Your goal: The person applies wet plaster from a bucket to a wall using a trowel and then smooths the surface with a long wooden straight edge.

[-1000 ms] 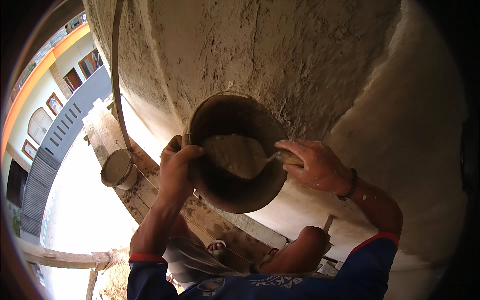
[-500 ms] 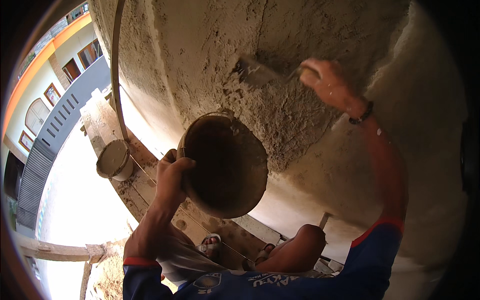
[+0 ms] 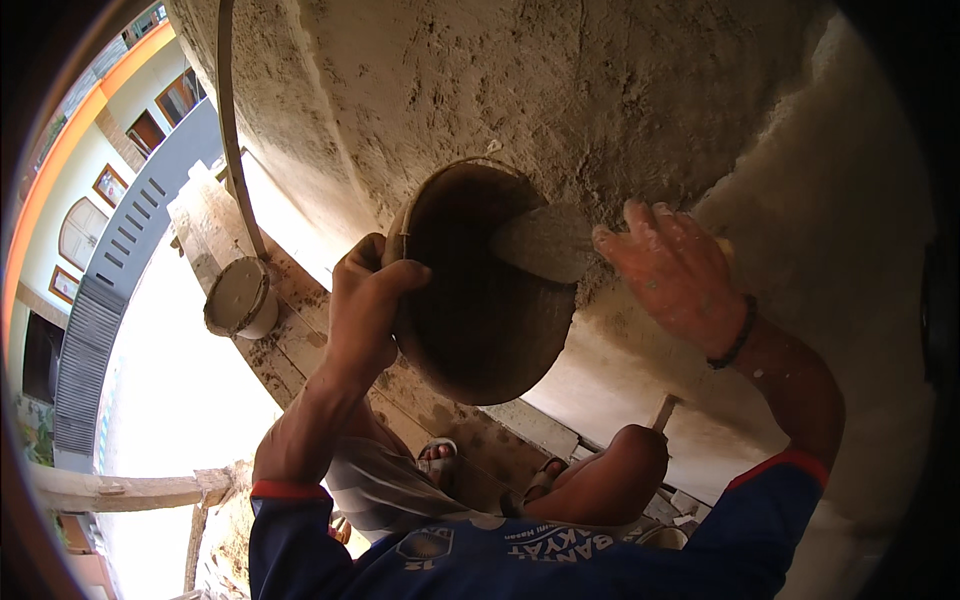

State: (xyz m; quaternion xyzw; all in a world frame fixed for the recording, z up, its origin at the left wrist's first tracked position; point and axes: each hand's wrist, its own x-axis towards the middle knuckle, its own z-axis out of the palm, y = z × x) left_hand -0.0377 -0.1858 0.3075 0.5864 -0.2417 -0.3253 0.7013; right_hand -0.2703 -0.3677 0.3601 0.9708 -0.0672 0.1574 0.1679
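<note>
Sideways, the trowel [image 3: 545, 243] points left into the tilted pan [image 3: 480, 290]; right hand [image 3: 680, 275] grips its handle.

Two hands show: the left hand [image 3: 365, 310] and the right hand [image 3: 675, 275]. One dark round mortar pan [image 3: 480, 290]. One trowel [image 3: 545, 243]. One small pale bucket [image 3: 240, 298], on the wooden scaffold planks [image 3: 300, 340] near their outer edge. One curved plastered wall [image 3: 560, 100]. Two sandalled feet [image 3: 437, 462] on the planks. One black wristband [image 3: 738, 338].
</note>
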